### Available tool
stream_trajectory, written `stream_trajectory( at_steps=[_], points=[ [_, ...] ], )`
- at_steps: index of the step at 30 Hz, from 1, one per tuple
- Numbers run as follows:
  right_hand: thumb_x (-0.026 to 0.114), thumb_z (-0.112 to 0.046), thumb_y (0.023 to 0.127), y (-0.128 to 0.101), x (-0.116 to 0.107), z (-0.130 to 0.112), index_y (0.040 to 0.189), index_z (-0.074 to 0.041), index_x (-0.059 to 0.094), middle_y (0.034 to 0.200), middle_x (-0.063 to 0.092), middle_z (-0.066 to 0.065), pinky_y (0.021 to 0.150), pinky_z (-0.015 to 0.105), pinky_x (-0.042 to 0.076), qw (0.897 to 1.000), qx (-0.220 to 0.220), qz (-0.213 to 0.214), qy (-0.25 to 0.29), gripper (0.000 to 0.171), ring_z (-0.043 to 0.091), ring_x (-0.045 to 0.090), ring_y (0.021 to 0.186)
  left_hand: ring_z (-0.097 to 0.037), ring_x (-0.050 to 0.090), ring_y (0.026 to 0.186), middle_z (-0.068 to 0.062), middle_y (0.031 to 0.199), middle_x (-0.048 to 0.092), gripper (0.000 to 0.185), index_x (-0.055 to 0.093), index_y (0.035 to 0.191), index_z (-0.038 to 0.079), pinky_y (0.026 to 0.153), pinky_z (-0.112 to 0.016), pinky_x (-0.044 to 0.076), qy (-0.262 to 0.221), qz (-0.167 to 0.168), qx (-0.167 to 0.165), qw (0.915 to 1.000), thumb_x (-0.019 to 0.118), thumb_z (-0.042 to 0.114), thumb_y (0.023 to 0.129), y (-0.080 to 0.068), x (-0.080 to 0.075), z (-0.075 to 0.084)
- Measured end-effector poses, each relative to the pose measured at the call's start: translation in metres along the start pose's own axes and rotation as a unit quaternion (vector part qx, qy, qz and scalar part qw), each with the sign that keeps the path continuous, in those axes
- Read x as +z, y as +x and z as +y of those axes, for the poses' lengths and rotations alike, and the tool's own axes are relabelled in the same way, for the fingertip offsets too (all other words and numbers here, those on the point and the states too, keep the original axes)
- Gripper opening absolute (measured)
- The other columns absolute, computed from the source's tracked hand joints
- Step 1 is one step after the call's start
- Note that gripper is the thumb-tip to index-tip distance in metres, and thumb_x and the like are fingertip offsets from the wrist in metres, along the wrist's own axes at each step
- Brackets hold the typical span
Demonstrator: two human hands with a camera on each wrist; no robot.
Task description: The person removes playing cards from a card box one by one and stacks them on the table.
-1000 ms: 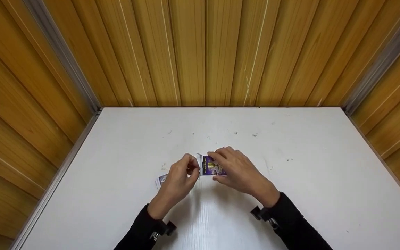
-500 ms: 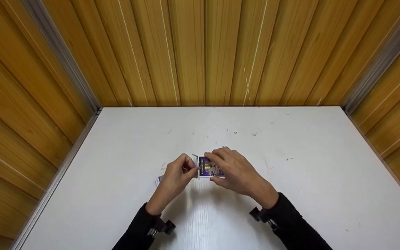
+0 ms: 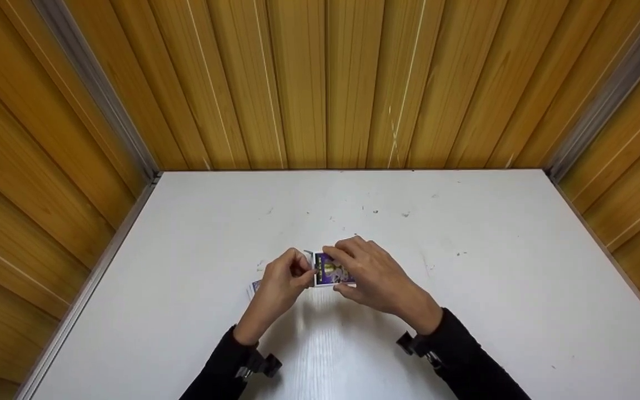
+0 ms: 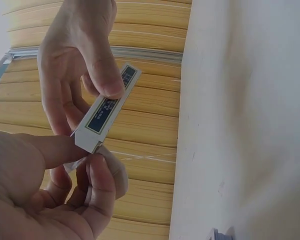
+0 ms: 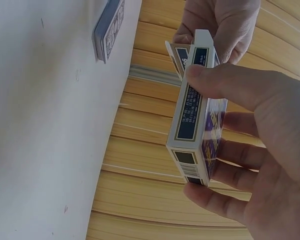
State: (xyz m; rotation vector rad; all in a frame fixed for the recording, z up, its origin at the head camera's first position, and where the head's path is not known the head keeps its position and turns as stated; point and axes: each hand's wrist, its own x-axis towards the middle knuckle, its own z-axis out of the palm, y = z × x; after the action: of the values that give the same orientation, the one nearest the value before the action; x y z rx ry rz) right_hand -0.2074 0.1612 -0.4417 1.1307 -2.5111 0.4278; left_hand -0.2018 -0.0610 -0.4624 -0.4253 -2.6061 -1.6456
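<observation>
Desk: white top (image 3: 464,322), and all the action's around its middle, towards the near side!
Right hand: here at the right (image 3: 378,278), fingers and thumb pinching the card box by its sides.
Left hand: now pinching the box's left end (image 3: 282,280); a second ago a sliver of gap showed there.
Card box: up off the desk between both hands (image 5: 190,120), slightly further left than before.
Card stack: lying on the desk, left (image 5: 111,29).
End flap: jutting out at the box's left end (image 5: 179,56); work now seems centred there.
</observation>
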Motion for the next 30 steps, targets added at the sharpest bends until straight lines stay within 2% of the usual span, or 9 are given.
stream_trajectory(
  at_steps=[7,12,18,22,25,27,30],
  points=[
    [0.089,-0.024,0.080,0.000,0.001,0.002,0.140,-0.010,0.060,0.123,0.063,0.006,0.095,0.039,0.051,1.000,-0.005,0.000,-0.010,0.068,0.022,0.058,0.110,-0.013,0.062,0.070,-0.003,0.079,0.060,0.019,0.053,0.089,0.005,0.062,-0.023,0.053,-0.026,-0.016,-0.012,0.9995,0.071,-0.002,0.093,0.001,-0.002,-0.002],
    [0.089,-0.024,0.080,-0.001,0.002,0.005,0.141,-0.009,0.060,0.124,0.063,0.007,0.092,0.038,0.052,1.000,0.014,-0.012,-0.009,0.069,0.022,0.059,0.111,-0.015,0.061,0.073,-0.005,0.084,0.065,0.018,0.055,0.093,0.004,0.060,-0.023,0.052,-0.010,0.005,-0.006,0.9999,0.071,-0.005,0.092,0.001,-0.004,-0.002],
    [0.088,-0.027,0.082,-0.002,0.003,0.010,0.142,-0.008,0.058,0.125,0.062,0.009,0.091,0.039,0.053,0.999,0.038,-0.019,0.012,0.069,0.023,0.059,0.112,-0.018,0.064,0.082,-0.008,0.091,0.069,0.017,0.059,0.104,0.002,0.068,-0.024,0.054,0.011,0.049,0.009,0.9987,0.067,-0.006,0.091,0.002,-0.008,0.001],
    [0.087,-0.026,0.082,-0.002,0.002,0.013,0.142,-0.007,0.059,0.125,0.063,0.009,0.091,0.040,0.053,0.999,0.046,-0.011,0.016,0.068,0.023,0.059,0.112,-0.017,0.058,0.080,-0.004,0.087,0.060,0.017,0.053,0.101,0.006,0.066,-0.024,0.049,0.022,0.084,0.030,0.9958,0.062,-0.005,0.090,0.002,-0.010,0.001],
    [0.087,-0.027,0.083,-0.003,0.002,0.014,0.141,-0.007,0.059,0.125,0.062,0.009,0.091,0.040,0.053,0.999,0.045,-0.011,0.016,0.068,0.023,0.059,0.112,-0.018,0.056,0.083,-0.005,0.090,0.053,0.021,0.049,0.097,0.007,0.067,-0.024,0.049,0.033,0.101,0.058,0.9927,0.059,-0.009,0.086,0.002,-0.010,-0.001],
    [0.086,-0.028,0.084,-0.002,0.002,0.014,0.141,-0.007,0.058,0.125,0.062,0.009,0.090,0.039,0.053,0.999,0.043,-0.012,0.018,0.068,0.023,0.059,0.112,-0.020,0.056,0.090,-0.008,0.100,0.053,0.025,0.052,0.097,0.006,0.068,-0.024,0.050,0.042,0.102,0.079,0.9908,0.058,-0.013,0.082,0.003,-0.011,-0.001],
    [0.086,-0.029,0.084,-0.001,0.002,0.013,0.142,-0.007,0.058,0.126,0.063,0.009,0.091,0.040,0.053,0.999,0.040,-0.011,0.017,0.068,0.023,0.059,0.113,-0.025,0.058,0.097,-0.016,0.123,0.052,0.031,0.061,0.101,0.004,0.068,-0.029,0.052,0.070,0.077,0.115,0.9879,0.055,-0.018,0.079,0.004,-0.012,-0.002]
  ],
)
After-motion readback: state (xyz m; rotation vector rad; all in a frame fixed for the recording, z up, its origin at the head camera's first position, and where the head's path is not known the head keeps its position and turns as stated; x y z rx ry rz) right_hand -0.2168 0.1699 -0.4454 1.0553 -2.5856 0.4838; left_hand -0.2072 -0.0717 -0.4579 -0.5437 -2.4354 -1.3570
